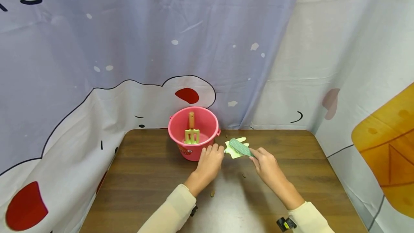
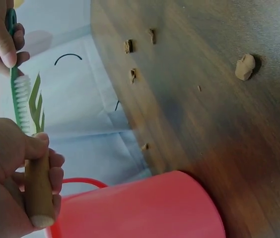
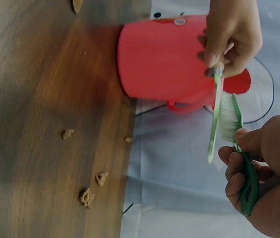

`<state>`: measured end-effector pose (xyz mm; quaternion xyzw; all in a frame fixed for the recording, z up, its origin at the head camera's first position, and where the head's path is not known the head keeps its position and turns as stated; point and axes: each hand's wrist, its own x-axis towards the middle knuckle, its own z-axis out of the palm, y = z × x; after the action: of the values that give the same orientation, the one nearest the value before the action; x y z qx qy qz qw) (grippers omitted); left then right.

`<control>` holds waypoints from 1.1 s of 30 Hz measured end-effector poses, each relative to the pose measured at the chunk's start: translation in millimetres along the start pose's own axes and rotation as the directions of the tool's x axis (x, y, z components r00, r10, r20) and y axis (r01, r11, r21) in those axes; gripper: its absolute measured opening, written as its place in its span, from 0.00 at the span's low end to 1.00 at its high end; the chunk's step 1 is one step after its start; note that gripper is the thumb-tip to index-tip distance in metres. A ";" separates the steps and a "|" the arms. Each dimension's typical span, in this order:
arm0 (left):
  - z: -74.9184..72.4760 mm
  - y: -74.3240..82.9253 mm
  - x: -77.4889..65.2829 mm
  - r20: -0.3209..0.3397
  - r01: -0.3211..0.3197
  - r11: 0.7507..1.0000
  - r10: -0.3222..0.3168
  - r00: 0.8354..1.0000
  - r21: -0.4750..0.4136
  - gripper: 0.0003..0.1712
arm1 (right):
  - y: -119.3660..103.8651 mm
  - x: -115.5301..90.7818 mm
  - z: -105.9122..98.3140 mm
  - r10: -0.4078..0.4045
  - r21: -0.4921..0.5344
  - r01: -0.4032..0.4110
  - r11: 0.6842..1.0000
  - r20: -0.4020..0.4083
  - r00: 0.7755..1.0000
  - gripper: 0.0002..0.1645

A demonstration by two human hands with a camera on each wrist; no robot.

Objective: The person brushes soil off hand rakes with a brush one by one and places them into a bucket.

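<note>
My left hand (image 1: 210, 159) grips the wooden handle (image 2: 39, 191) of a small garden fork, its pale green pronged head (image 1: 233, 154) pointing right. In my right hand (image 1: 266, 164) is a green brush (image 1: 240, 147), held by its handle. The white bristles (image 3: 227, 119) lie against the face of the fork's head, above the table. Just behind my left hand stands a pink bucket (image 1: 194, 152). Inside it another green garden fork (image 1: 192, 134) leans with its wooden handle up.
Several brown crumbs lie on the wooden table (image 1: 145, 179), among them a larger lump (image 2: 245, 67) and a rough clump (image 3: 86, 197). A printed curtain (image 1: 226, 64) hangs behind the table and along its sides.
</note>
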<state>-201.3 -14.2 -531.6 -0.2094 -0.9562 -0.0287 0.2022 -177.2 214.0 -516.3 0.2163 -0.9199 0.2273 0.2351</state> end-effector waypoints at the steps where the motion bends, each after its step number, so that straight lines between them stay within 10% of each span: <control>1: -0.2 -0.3 -0.4 0.001 0.000 1.000 0.000 1.000 0.002 0.11 | 2.4 0.6 0.9 0.004 -0.002 -0.004 1.000 -0.008 1.000 0.18; 33: -8.2 -10.3 -11.8 -0.054 0.022 0.997 -0.025 0.998 -0.069 0.10 | 75.5 -26.8 -17.7 0.245 -0.049 -0.243 0.969 0.050 0.968 0.16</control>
<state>-192.6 -29.3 -528.5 -0.2042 -0.9512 -0.0695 0.2207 -188.0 291.7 -540.5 0.1027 -0.9504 0.2285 0.1844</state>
